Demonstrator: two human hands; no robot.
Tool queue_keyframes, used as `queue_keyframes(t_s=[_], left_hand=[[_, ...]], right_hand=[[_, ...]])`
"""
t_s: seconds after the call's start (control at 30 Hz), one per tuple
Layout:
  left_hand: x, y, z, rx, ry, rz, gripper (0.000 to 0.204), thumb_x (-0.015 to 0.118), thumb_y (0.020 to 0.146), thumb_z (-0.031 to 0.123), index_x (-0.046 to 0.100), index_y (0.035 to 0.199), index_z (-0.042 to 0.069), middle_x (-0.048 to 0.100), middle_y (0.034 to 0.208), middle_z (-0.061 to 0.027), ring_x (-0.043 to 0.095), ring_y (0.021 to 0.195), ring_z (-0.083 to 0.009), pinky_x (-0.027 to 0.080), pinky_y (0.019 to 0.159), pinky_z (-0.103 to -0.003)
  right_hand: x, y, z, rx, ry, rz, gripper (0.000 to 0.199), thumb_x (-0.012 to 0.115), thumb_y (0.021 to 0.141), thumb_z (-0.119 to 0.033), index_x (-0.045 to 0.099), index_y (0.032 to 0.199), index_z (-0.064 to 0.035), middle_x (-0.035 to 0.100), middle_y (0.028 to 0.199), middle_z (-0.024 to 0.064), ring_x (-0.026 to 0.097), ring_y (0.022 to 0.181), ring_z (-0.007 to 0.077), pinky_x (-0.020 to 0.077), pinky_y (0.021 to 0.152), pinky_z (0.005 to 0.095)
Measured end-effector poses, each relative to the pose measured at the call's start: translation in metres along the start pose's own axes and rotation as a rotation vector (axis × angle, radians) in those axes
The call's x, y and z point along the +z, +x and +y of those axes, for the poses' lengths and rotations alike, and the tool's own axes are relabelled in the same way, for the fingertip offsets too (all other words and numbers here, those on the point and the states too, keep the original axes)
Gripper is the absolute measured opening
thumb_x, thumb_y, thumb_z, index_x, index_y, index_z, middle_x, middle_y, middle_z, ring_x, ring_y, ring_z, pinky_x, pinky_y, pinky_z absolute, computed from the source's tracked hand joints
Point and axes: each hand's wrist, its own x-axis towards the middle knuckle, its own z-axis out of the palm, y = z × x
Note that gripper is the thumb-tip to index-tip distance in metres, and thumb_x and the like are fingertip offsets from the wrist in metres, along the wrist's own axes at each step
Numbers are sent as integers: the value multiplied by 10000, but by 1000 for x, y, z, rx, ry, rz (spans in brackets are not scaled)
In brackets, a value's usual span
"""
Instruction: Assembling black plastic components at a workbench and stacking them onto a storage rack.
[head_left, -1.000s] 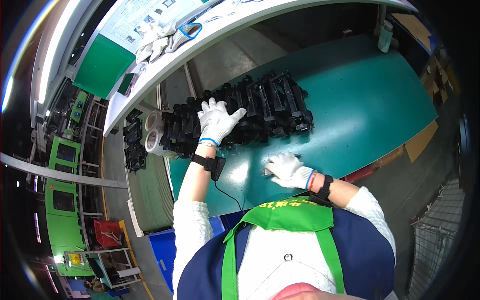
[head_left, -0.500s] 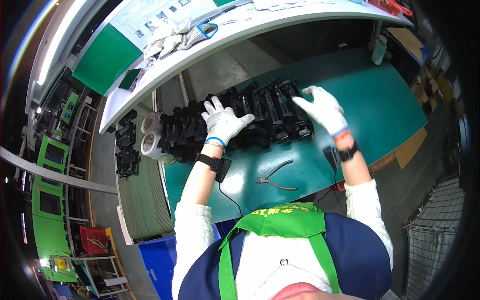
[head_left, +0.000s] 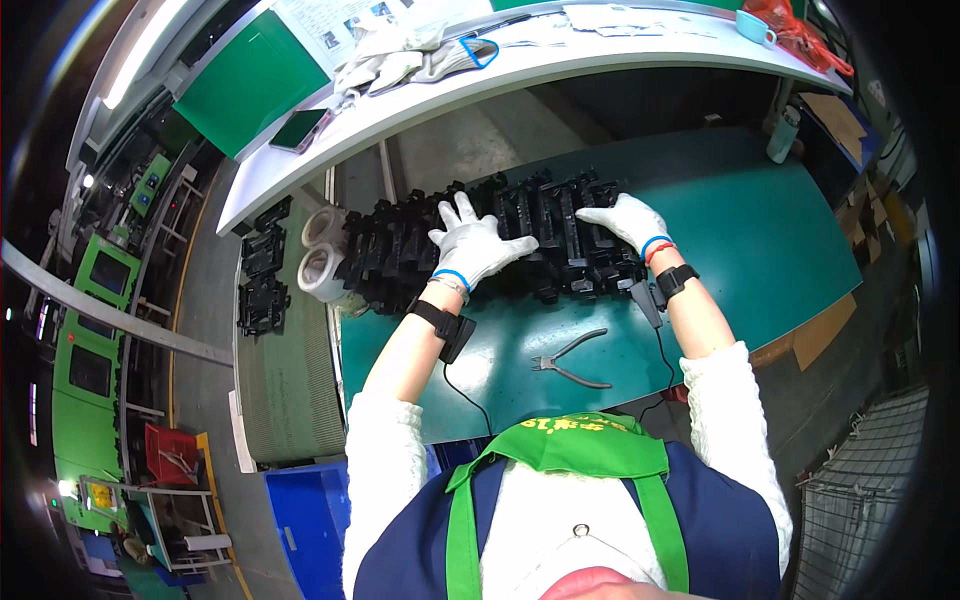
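One long row of black moulded plastic parts (head_left: 500, 240) runs across the back of the green table mat (head_left: 760, 230); the single pieces, ribbed and blocky with dull dark surfaces, sit too tightly packed to count. Two white-gloved hands rest on it. The left hand (head_left: 475, 248) lies flat with fingers spread wide on the middle of the row, palm down, gripping nothing. The right hand (head_left: 628, 220) lies on the right end of the row, fingers stretched toward the left; whether it clasps a piece cannot be told. Each wrist carries one black strap with a thin cable trailing down. Near the person's chest, apart from both hands, one pair of grey metal cutting pliers (head_left: 570, 358) lies on the smooth mat, handles spread. At the left end of the row stand two pale rolls of tape (head_left: 322, 250), round and hollow, stacked side by side. Further left, on the grey belt (head_left: 285, 380), sit two more black plastic pieces (head_left: 262, 275).
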Motion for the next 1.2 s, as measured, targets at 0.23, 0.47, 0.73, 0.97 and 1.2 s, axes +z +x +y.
queue_keyframes(t_s=[0.23, 0.47, 0.73, 0.97, 1.2], left_hand=[[7, 3, -12, 44, -71, 32, 998, 642, 770, 830, 658, 1386, 45, 174, 1692, -313, 219, 1547, -498, 333, 1202, -595], [14, 6, -15, 115, -21, 31, 993, 621, 800, 819, 632, 1407, 33, 306, 1645, -310, 375, 1466, -472, 408, 1174, -512], [18, -1, -44, 277, -80, 220, 857, 619, 865, 695, 648, 1361, -3, 452, 1557, -286, 490, 1361, -426, 470, 1100, -505], [6, 20, -120, -14, -278, 409, 791, 713, 836, 587, 621, 1331, -23, 583, 1433, -294, 565, 1333, -414, 479, 1095, -480], [-9, 34, -124, -255, -319, 105, 916, 801, 748, 525, 557, 1421, -47, 636, 1373, -290, 600, 1296, -440, 489, 1080, -496]], right_hand=[[13, 4, 2, 107, 90, 84, 1037, 749, 733, -759, 599, 1409, 13, 608, 1433, 255, 592, 1328, 387, 461, 1116, 432], [18, 11, 11, 95, 145, 65, 1013, 771, 739, -723, 590, 1435, -9, 590, 1459, 255, 571, 1357, 383, 439, 1143, 426], [15, 1, 1, 75, 209, 67, 959, 787, 768, -668, 587, 1451, -25, 603, 1463, 221, 564, 1368, 362, 409, 1168, 408], [24, 16, 9, 87, 196, 88, 953, 783, 780, -662, 580, 1465, -31, 590, 1483, 210, 540, 1396, 347, 401, 1175, 404], [1, -6, -10, 218, 143, 11, 1147, 790, 775, -685, 407, 1555, 63, 471, 1565, 278, 465, 1457, 372, 351, 1215, 383]])
